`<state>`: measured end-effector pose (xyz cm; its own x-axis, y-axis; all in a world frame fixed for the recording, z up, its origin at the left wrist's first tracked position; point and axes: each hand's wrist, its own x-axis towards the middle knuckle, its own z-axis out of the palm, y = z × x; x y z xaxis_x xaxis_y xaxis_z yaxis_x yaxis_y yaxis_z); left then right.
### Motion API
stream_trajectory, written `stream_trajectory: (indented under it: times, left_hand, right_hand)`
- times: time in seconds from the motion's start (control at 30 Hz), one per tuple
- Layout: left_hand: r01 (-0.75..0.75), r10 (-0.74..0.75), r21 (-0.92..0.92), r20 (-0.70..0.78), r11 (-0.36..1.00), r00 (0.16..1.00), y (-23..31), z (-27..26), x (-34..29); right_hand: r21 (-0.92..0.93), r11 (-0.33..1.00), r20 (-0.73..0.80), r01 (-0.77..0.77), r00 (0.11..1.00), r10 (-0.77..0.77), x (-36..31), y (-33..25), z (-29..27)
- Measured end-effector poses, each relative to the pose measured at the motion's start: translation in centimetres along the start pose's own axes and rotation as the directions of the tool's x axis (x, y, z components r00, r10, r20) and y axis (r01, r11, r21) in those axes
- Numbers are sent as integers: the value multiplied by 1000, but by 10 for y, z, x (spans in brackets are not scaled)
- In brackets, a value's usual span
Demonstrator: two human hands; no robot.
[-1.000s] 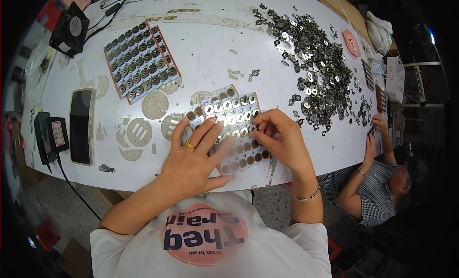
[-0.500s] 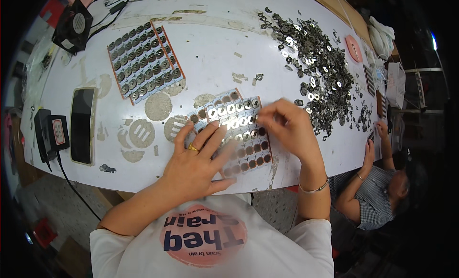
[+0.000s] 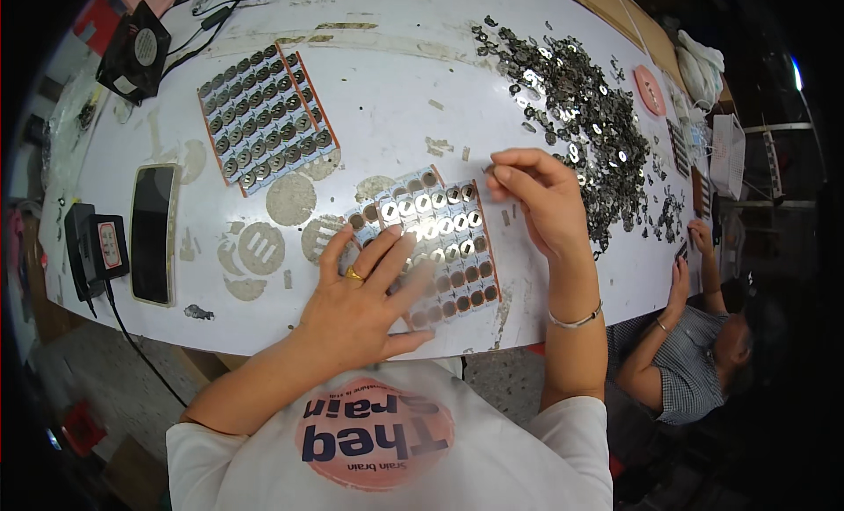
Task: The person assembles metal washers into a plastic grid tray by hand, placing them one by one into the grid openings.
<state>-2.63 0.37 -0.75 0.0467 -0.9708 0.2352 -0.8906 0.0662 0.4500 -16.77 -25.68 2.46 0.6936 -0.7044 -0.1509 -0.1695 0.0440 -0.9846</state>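
My left hand (image 3: 352,287), with a gold ring, lies spread over a circuit-board panel (image 3: 453,278) at the table's near edge and covers its left part. The panel has rows of round spots; its upper rows carry shiny metal pieces (image 3: 435,223), and its lower rows show dark round pads. Under its upper left, part of a second panel (image 3: 409,184) sticks out. My right hand (image 3: 549,195) is raised off the panel's upper right corner, thumb and fingers pinched together. A tiny dark bit shows at its fingertips, too small to name.
A large heap of small dark and shiny metal pieces (image 3: 589,115) spreads at the right. Filled panels (image 3: 268,115) lie at back left, near a fan (image 3: 136,54), phone (image 3: 154,234) and power adapter (image 3: 95,247). Another person's hands (image 3: 681,282) rest at the right edge.
My right hand has moved off the panel's right edge, up and to the right. A shiny piece now shows at the end of the second row. My left hand has stayed put.
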Motion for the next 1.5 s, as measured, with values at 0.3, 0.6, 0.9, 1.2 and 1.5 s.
stream_trajectory:
  times: [0.3,0.6,0.9,1.2,1.5]
  left_hand:
    - [-1,1,8,-14,1000,1000,-1,1,-1]
    - [1,-1,14,-10,1000,1000,-1,0,-1]
    - [9,-8,18,-4,1000,1000,-1,0,-1]
    - [18,-18,19,16,1000,1000,1,0,-1]
    - [14,-14,-14,1,1000,1000,1,-3,3]
  right_hand:
    - [-58,986,96,-155,982,160,-53,8,-6]
    - [-372,926,48,-67,995,91,-66,8,2]
    - [-470,881,40,46,999,-31,-67,14,7]
    - [-531,847,41,19,999,4,-77,7,12]
    - [-937,297,-23,182,818,-574,-33,20,-50]
